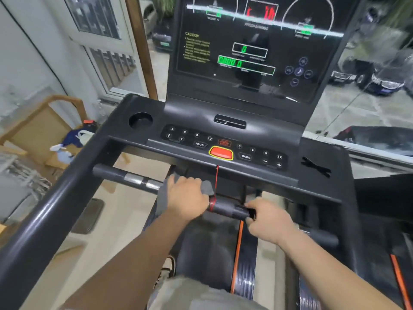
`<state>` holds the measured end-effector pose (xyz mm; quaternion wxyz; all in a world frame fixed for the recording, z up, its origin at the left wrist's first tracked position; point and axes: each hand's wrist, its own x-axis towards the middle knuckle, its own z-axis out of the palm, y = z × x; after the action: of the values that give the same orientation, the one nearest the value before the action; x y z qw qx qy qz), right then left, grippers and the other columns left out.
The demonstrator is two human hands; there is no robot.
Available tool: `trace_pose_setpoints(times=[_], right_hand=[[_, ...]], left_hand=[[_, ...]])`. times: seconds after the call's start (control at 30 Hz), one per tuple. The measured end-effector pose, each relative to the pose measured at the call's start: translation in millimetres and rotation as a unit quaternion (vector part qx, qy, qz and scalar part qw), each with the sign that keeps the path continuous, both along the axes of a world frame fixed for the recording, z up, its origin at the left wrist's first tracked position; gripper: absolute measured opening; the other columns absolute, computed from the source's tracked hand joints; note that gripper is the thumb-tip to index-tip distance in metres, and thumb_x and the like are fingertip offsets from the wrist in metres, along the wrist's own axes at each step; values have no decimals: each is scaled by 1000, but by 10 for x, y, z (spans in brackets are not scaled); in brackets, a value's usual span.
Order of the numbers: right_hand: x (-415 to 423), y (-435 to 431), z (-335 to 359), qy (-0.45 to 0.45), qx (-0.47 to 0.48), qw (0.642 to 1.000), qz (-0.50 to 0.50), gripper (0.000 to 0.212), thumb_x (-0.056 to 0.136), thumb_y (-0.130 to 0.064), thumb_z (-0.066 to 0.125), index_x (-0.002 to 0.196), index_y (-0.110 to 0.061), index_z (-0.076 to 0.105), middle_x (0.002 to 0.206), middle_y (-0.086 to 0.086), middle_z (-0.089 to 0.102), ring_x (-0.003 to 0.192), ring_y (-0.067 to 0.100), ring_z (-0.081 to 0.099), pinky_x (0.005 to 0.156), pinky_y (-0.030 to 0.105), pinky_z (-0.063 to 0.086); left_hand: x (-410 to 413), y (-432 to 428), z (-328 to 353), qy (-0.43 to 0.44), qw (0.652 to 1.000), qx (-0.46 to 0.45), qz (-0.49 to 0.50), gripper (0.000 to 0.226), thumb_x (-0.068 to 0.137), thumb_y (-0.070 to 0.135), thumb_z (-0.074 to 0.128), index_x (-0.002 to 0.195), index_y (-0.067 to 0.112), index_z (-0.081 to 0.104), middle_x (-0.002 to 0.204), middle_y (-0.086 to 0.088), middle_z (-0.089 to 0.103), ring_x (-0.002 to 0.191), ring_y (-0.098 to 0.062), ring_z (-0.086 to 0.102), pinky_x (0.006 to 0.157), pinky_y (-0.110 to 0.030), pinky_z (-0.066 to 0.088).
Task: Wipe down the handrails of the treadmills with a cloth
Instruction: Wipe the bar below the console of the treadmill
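Both forearms reach in from 6 o'clock toward the front crossbar handrail [136, 179] of a treadmill. Left hand [186, 198] is closed over a grey cloth [164, 198], pressing it around the bar near mid-span; cloth hangs down below the fist and a corner pokes out at 1 o'clock of the knuckles. Right hand [267, 218] is clamped on the same bar just to the right, fingers curled around its dark grip section [230, 208]. Hands near each other but not touching. Red safety cord [216, 177] drops from the console to a red ring on the bar between the hands.

Console panel [225, 148] sits at 12 o'clock: red stop button [220, 153], numbered keys, round cup holder [140, 120] at 10 o'clock. Display screen [250, 48] above is lit with green and red digits. Long side handrail [55, 204] runs from 8 o'clock up to the console. Belt [210, 253] visible below the hands. Wooden chair [42, 128] with clutter at 9 o'clock.
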<state>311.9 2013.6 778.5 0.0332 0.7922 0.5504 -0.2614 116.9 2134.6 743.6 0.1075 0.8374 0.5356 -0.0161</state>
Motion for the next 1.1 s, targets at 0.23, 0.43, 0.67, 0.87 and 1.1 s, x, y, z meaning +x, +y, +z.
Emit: trace_pose_setpoints(times=[0.23,0.43,0.67,0.87,1.1], right_hand=[[123,-81,-143,19,49,999,8,49,86,-39,70,134,-35,62,129,-14,60,123,18,57,99,35,50],[307,-210,-125,76,47,996,-12,61,87,-39,73,144,-28,54,139,-9,56,130,19,53,106,38,47],[487,-364,-109,-36,34,999,-19,33,85,-46,72,112,-29,64,102,-11,57,104,20,60,73,28,42],[435,-391,-77,-32,59,997,-35,10,84,-28,65,93,-29,63,90,-10,57,95,20,63,72,29,49],[476,-425,-153,-38,89,994,-40,8,87,-23,57,81,-28,58,85,-8,61,81,19,56,59,27,41]], left_hand=[[-218,-323,-81,-86,994,66,-12,36,64,10,68,98,19,63,93,-4,67,95,-33,64,103,-50,41],[-295,-503,284,-279,940,32,194,20,90,9,55,109,16,58,99,-16,69,94,-45,63,69,-40,41],[367,-768,492,-309,946,95,-28,35,70,6,66,104,15,62,105,-2,64,97,-29,57,80,-39,45],[689,-904,-118,-2,978,52,-201,70,61,30,77,129,23,62,120,-5,61,106,-33,55,103,-49,42],[596,-1062,-129,69,962,44,-259,98,36,20,88,132,18,67,130,-3,69,119,-29,66,112,-47,43]])
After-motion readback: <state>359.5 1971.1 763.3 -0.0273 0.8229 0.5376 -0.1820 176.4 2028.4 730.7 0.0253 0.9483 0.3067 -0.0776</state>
